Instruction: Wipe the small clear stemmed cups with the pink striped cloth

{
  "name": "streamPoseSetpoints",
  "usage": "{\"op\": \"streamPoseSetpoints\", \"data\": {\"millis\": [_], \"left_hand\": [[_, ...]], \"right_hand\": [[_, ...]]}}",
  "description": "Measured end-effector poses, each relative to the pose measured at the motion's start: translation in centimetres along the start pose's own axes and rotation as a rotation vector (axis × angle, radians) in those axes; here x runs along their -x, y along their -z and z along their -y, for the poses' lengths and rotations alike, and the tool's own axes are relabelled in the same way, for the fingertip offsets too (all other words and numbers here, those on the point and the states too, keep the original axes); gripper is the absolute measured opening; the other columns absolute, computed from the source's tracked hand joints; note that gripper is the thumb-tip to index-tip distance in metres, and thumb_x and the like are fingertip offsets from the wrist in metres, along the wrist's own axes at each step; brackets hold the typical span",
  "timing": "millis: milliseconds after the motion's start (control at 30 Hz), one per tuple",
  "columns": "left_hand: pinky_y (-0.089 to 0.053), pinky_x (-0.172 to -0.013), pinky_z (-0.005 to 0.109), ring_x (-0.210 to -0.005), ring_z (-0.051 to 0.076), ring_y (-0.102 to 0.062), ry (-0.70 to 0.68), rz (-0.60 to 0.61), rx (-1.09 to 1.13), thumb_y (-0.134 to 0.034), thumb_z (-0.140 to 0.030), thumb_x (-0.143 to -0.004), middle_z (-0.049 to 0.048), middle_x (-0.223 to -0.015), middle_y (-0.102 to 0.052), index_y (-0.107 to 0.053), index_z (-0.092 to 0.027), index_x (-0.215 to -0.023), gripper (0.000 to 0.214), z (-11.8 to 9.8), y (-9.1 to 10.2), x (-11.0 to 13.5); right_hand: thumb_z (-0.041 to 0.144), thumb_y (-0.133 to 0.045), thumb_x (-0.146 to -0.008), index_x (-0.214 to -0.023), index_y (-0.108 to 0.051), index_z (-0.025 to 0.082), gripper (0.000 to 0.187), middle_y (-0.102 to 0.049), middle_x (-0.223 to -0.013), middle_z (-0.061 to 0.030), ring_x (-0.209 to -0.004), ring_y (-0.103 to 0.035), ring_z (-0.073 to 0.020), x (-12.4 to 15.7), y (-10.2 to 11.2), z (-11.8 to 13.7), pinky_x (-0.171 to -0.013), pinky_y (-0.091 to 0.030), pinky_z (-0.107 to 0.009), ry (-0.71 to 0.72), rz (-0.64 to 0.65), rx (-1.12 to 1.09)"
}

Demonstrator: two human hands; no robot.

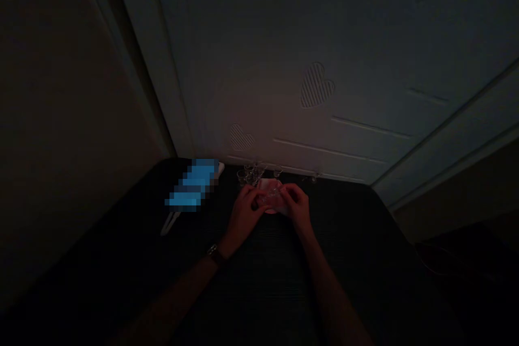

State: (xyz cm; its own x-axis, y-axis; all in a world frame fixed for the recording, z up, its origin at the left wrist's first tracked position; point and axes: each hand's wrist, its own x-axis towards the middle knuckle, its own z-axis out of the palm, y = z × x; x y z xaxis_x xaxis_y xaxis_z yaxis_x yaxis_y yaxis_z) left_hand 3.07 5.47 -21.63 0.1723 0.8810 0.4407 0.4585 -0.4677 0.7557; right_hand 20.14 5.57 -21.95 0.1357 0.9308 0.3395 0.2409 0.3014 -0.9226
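Observation:
In dim light, both my hands are over the dark table, holding one small thing between them. It is a pinkish, crinkled sheet (272, 198) with shiny clear parts, and it looks like thin plastic. My left hand (245, 210), with a watch (214, 253) on its wrist, pinches the left side. The fingers of my right hand (298, 204) are bent and pressed onto the right side. A rounded pink edge shows beneath the sheet, but what it belongs to is unclear. Just behind my left hand stands a cluster of several small clear glass-like pieces (250, 172).
More small clear pieces lie along the back edge, one (278, 171) behind the sheet and another (315, 175) farther right. At the left is a device with a blurred, lit blue screen (192, 186). A pale panel with raised hearts (316, 86) rises behind the dark table (259, 292).

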Motion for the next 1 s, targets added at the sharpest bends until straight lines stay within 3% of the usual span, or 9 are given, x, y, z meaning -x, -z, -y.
{"op": "streamPoseSetpoints", "data": {"millis": [233, 467, 700, 1000], "left_hand": [[-0.058, -0.080, 0.040, -0.094, 0.020, -0.067, 0.042, 0.029, 0.045, -0.063, -0.032, -0.094, 0.0074, -0.114, -0.066, -0.064, -0.016, -0.112, 0.025, 0.24, -0.18, -0.22], [-0.059, -0.075, 0.038, -0.085, 0.018, -0.069, 0.124, 0.142, 0.162, -0.061, -0.034, -0.096, 0.0058, -0.105, -0.069, -0.063, -0.015, -0.114, 0.026, 0.26, -0.26, -0.15], [-0.059, -0.073, 0.035, -0.080, 0.016, -0.068, 0.196, 0.208, 0.224, -0.060, -0.034, -0.097, 0.0045, -0.099, -0.070, -0.065, -0.015, -0.107, 0.023, 0.30, -0.06, 0.09], [-0.059, -0.079, 0.040, -0.090, 0.020, -0.069, 0.181, 0.124, 0.220, -0.060, -0.033, -0.096, 0.0073, -0.111, -0.068, -0.060, -0.016, -0.122, 0.031, -0.06, 0.38, -0.16]], "right_hand": [[0.035, -0.060, -0.095, -0.109, -0.064, 0.015, 0.025, -0.068, -0.106, -0.0056, -0.090, -0.067, -0.0175, 0.04, -0.02, -0.13, -0.079, -0.058, -0.037, -0.013, 0.004, 0.000], [0.035, -0.060, -0.095, -0.108, -0.064, 0.015, 0.024, -0.068, -0.104, -0.0052, -0.088, -0.068, -0.0168, 0.20, -0.07, 0.30, -0.078, -0.058, -0.036, -0.017, -0.008, 0.004], [0.035, -0.060, -0.095, -0.107, -0.065, 0.015, 0.024, -0.069, -0.104, -0.0051, -0.087, -0.068, -0.0165, 0.22, -0.14, 0.52, -0.077, -0.058, -0.036, -0.032, 0.005, 0.035], [0.036, -0.060, -0.095, -0.108, -0.065, 0.015, 0.024, -0.069, -0.104, -0.0053, -0.088, -0.067, -0.0168, 0.26, -0.03, 0.73, -0.078, -0.058, -0.036, -0.011, 0.030, 0.078]]}}
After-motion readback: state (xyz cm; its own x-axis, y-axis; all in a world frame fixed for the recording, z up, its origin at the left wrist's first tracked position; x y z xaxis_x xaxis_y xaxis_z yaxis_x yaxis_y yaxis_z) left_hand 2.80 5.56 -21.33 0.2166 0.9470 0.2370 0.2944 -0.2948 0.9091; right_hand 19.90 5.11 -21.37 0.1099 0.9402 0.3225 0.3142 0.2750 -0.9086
